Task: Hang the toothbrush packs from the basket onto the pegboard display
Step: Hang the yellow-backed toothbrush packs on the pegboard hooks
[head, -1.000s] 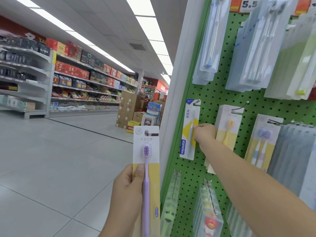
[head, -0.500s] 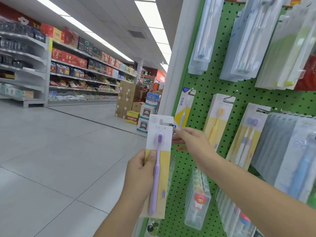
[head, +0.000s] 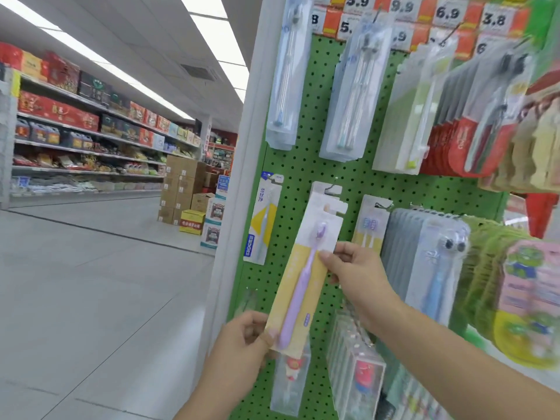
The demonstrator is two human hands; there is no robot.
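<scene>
While both hands hold it, the purple toothbrush pack (head: 306, 268) sits at lower centre of the frame, tilted, top leaning right toward the pegboard (head: 306, 165). Left hand (head: 242, 338) pinches the bottom corner of the card, thumb on the front. Right hand (head: 354, 268) pinches the right edge at mid-height, fingers curled round it. Pack's hang slot is up near a hook (head: 331, 189) where an orange toothbrush pack (head: 328, 204) already hangs behind it; cannot tell if the slot is on the hook yet, looks not quite seated.

Progress, judged: this pack is mid-hang, still to be slid on and released. Basket is not in the frame, so how many packs remain cannot be told.

Further back on the board: blue-and-yellow pack (head: 263, 219) at left edge, double-brush pack (head: 371, 225) to the right, grey packs (head: 406, 247) beyond it, clear blister packs (head: 353, 95) along the upper row, kids' packs in clear cases (head: 357, 377) at the bottom. Price tags (head: 445, 13) across the top, upper right of the frame, blurred.

Far left of the frame: aisle floor (head: 91, 283), stacked cardboard boxes (head: 181, 183), shelves (head: 75, 122) of red boxed goods.
</scene>
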